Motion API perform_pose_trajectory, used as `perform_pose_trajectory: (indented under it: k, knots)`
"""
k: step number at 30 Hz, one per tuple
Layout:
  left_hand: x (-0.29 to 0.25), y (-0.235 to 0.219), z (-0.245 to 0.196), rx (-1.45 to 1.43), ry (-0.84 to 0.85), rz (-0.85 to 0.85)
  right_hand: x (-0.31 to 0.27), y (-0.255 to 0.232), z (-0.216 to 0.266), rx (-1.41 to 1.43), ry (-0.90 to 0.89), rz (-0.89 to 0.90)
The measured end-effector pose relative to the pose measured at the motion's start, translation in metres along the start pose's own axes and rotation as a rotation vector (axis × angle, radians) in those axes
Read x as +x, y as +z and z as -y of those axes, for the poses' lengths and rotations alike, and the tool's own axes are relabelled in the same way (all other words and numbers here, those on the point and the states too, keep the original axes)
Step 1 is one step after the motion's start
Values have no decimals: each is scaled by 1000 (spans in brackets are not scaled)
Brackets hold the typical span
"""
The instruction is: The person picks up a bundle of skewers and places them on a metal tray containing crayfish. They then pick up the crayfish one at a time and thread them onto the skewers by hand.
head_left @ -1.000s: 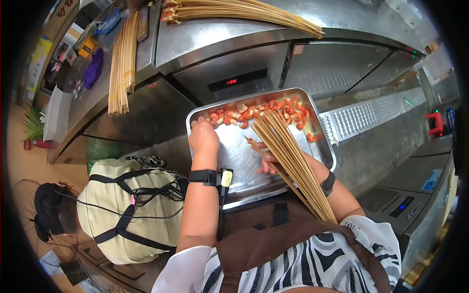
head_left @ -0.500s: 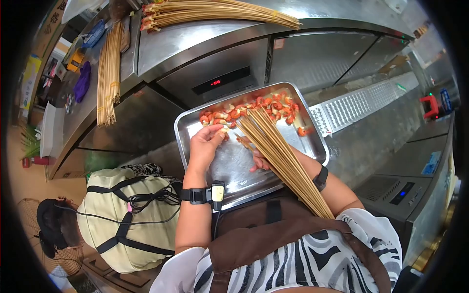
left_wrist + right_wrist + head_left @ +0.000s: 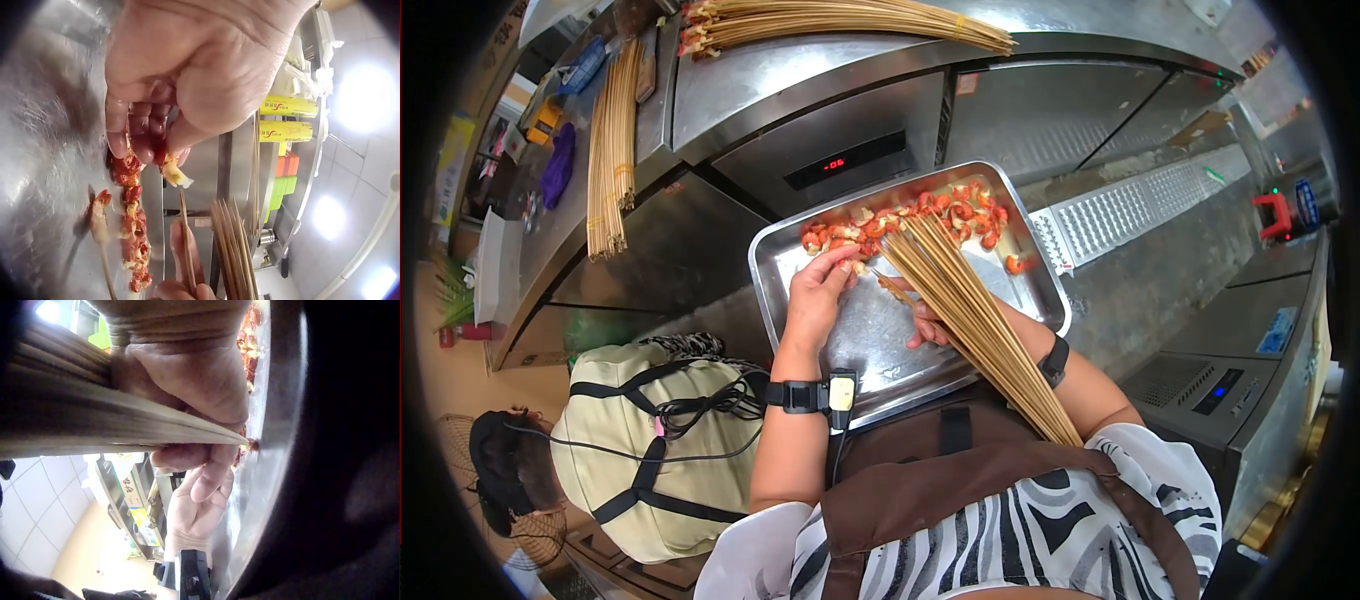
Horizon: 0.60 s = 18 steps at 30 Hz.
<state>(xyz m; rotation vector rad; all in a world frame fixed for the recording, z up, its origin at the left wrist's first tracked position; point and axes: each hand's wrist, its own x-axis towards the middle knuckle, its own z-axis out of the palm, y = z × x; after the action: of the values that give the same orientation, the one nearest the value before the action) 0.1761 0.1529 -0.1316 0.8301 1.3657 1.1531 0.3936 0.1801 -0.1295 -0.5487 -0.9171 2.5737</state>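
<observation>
A steel tray sits on my lap, with red and pale shellfish pieces heaped along its far edge. My left hand pinches one pale piece just above the pile, close to the tip of a single skewer. My right hand grips a thick bundle of bamboo skewers that slants back over my forearm, and holds the single skewer out toward the left hand. In the right wrist view the right hand is wrapped around the bundle.
A steel refrigerated counter stands ahead, carrying loaded skewers and a bundle of bare skewers. A person in a beige vest crouches at my lower left. A perforated metal panel lies to the right.
My left hand left the tray's far-left corner and came to the middle with a piece pinched, close to the skewer tip. The right hand kept the bundle nearly still.
</observation>
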Motion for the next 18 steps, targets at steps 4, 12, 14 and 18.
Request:
perform_pose_trajectory:
  k: [4, 12, 14, 18]
  knots:
    - [1, 5, -1, -111, 21, -4, 1, -4, -2, -16, 16, -22]
    - [3, 6, 6, -162, 75, -10, 2, -13, -9, 5, -1, -13]
    - [5, 8, 7, -163, 79, -18, 4, -15, -11, 3, 1, -8]
    - [8, 8, 11, -161, 72, -63, 3, -6, -4, -16, -21, -42]
